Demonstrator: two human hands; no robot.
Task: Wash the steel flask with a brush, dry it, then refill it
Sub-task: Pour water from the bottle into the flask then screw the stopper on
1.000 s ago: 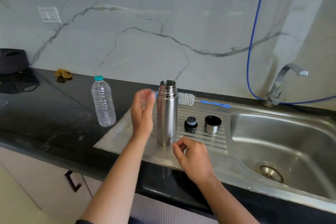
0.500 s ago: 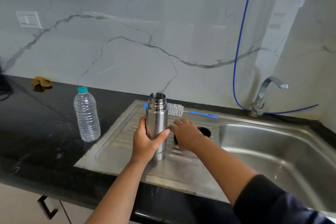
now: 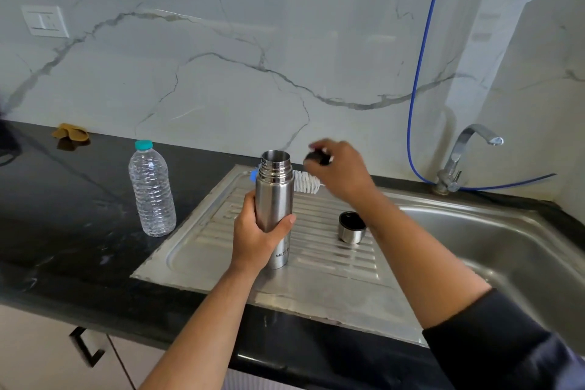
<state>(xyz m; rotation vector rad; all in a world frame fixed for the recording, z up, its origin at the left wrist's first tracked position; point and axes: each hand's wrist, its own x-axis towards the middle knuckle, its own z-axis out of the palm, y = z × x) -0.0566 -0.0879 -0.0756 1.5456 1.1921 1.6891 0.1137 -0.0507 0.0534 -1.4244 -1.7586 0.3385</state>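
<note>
The open steel flask (image 3: pixel 274 196) stands upright on the ribbed steel drainboard (image 3: pixel 319 266). My left hand (image 3: pixel 253 237) grips its body around the middle. My right hand (image 3: pixel 340 169) is raised beside the flask's mouth and pinches the black stopper (image 3: pixel 316 158). The steel cup lid (image 3: pixel 350 227) sits mouth-up on the drainboard to the right. The white-bristled bottle brush (image 3: pixel 306 183) lies behind the flask, its handle hidden by my right hand. A clear plastic water bottle (image 3: pixel 152 190) with a teal cap stands on the black counter at the left.
The sink basin (image 3: pixel 493 250) lies to the right, with a steel tap (image 3: pixel 459 158) and a blue hose (image 3: pixel 421 73) behind it. A brown cloth (image 3: pixel 71 133) lies at the back left. A wall switch (image 3: pixel 46 20) is on the marble backsplash.
My left hand took hold of the flask. My right hand reached over to the black stopper on the drainboard, picked it up and lifted it to the flask's mouth level.
</note>
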